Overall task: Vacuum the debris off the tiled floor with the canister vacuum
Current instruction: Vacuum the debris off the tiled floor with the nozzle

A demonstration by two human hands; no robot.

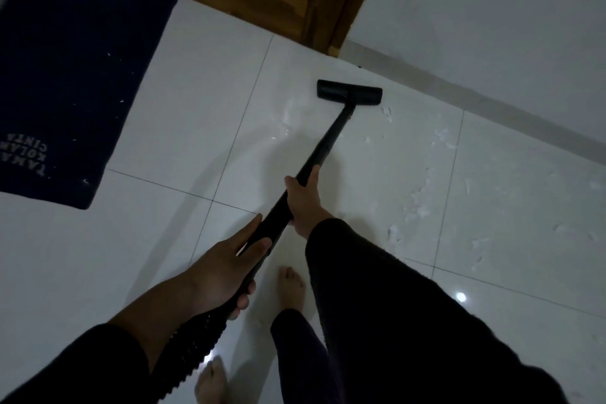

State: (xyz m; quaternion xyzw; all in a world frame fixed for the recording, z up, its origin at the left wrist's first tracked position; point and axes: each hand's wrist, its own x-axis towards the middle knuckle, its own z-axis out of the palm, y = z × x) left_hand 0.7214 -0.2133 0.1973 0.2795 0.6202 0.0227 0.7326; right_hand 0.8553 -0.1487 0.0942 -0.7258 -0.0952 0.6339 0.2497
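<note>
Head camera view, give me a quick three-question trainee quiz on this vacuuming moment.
1. True or false: both hands grip the black vacuum wand.
2. On which side of the black rectangular floor nozzle does most white debris lie? A) the person's left B) the person's right
3. What lies on the white tiled floor at far left?

Key:
1. True: left hand is lower on the wand, right hand higher.
2. B
3. A dark blue mat with white lettering.
</note>
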